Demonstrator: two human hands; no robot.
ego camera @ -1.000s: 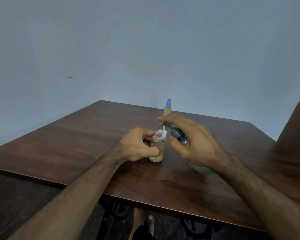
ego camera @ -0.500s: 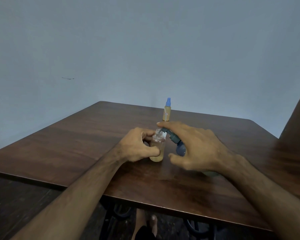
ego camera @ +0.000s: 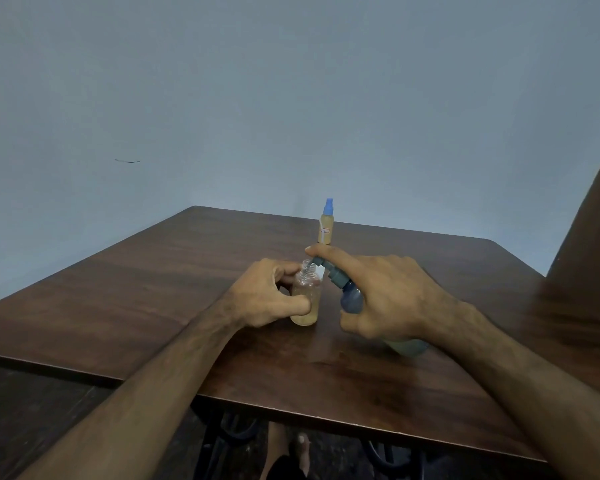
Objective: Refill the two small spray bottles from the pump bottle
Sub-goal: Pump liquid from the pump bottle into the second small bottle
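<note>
Open small bottle (ego camera: 305, 295) is standing upright on the table (ego camera: 146, 296), cap off, threaded neck showing, amber liquid sitting up to roughly the shoulder. Left hand (ego camera: 264, 296) is gripping it from the left side, fingers and thumb curled round the body, pinning it to the tabletop.

Pump bottle (ego camera: 352, 299) is lying just right of it, tilted hard: long axis running from the base low at the right, near the wrist, up and left to the pump head. Nozzle tip is sitting right at the small bottle's mouth, touching or just over the rim; can't tell which from this angle. That nozzle-to-mouth line-up is what the next press depends on. Mouth is narrow, so any drift left or right likely puts liquid down the outside.

Right hand (ego camera: 385, 303) is wrapped round the pump bottle's body, thumb underneath, with the index finger (ego camera: 329, 255) stretched out along the top of the pump head, looking set to press. Whether the head is depressed right now, can't tell. No stream visible.

Second spray bottle (ego camera: 326, 225) is standing upright further back, behind both hands, blue cap on, amber contents, small label on the side. Not touched by either hand.

Judgement: mid-fill on the first bottle; the capped one looks full already, can't confirm.
</note>
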